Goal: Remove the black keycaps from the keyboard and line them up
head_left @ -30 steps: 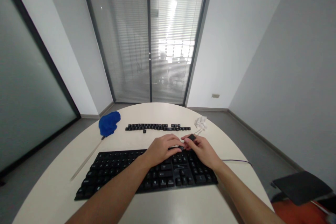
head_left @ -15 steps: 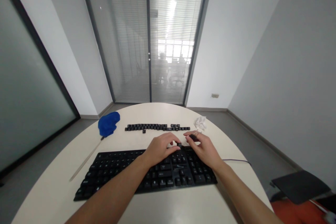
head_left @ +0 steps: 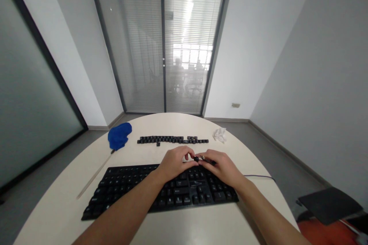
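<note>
Head view: where is the keyboard (head_left: pixel 176 190)?

Lower centre of the frame, under both hands. The left hand (head_left: pixel 174 162) pinches a small black keycap (head_left: pixel 196 159); the right hand (head_left: pixel 223 165), just beside it, grips a small dark tool (head_left: pixel 212 161) with metal wires.

How does the keyboard look?

Black, its near edge sloping up toward the right; the hands and left forearm hide parts of it.

And the room around?

Pale tabletop (head_left: pixel 201 227) shows below it, and above it as far as loose keycaps (head_left: pixel 163 139) at mid-frame. The table's curved edge runs well right of the right hand.
</note>
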A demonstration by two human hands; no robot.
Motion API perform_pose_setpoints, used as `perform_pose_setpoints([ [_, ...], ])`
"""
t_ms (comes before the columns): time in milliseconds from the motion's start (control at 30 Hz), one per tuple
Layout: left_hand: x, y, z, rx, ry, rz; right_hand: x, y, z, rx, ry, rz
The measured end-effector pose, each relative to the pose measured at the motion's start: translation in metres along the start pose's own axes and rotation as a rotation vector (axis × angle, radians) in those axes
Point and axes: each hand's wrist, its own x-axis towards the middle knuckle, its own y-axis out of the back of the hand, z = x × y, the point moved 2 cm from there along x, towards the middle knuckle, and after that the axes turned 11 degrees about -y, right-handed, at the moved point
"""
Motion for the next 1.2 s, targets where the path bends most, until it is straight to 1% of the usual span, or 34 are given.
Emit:
perform_pose_setpoints([
  [100,0.001,0.0,0.002,-0.001,0.018,-0.017,0.001,0.002,0.004,-0.03,-0.017,0.016],
  [200,0.0,-0.002,0.003,0.024,0.046,-0.067,0.004,0.01,0.019,-0.097,-0.108,0.12],
  [267,-0.001,-0.004,0.004,0.029,-0.001,-0.131,0.007,0.018,0.034,-0.185,-0.183,0.207],
  [400,-0.002,-0.007,0.006,-0.026,-0.155,-0.239,0.014,0.029,0.064,-0.424,-0.339,0.268],
  [533,-0.002,-0.007,0.005,-0.025,-0.164,-0.27,0.024,0.029,0.08,-0.594,-0.488,0.203],
  [633,-0.002,-0.007,0.005,-0.015,-0.165,-0.274,0.033,0.025,0.086,-0.65,-0.572,0.163],
  [733,-0.002,-0.006,0.006,-0.018,-0.176,-0.27,0.04,0.023,0.09,-0.647,-0.594,0.166],
  [900,-0.002,-0.008,0.004,-0.023,-0.177,-0.266,0.042,0.018,0.096,-0.615,-0.612,0.211],
  [1200,-0.002,-0.008,0.005,-0.03,-0.168,-0.266,0.042,0.01,0.095,-0.562,-0.555,0.256],
])
